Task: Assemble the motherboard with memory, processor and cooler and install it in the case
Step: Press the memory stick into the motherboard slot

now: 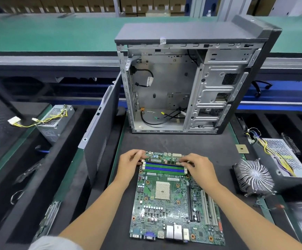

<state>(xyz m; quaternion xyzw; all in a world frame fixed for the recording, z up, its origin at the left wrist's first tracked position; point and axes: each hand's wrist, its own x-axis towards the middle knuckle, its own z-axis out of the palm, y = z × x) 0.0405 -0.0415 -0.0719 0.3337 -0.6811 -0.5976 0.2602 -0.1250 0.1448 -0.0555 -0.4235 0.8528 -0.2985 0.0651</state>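
Both hands work the far edge of the board (175,201): the left hand (128,164) and right hand (198,167) each pinch one end of a memory stick (162,161), holding it over the far slot. It does not look seated yet. The socket (163,191) at the board's middle lies bare; the processor (242,148) and cooler (254,177) wait to the board's right, and the case (191,83) stands open beyond it, without a board. Most of the job remains.
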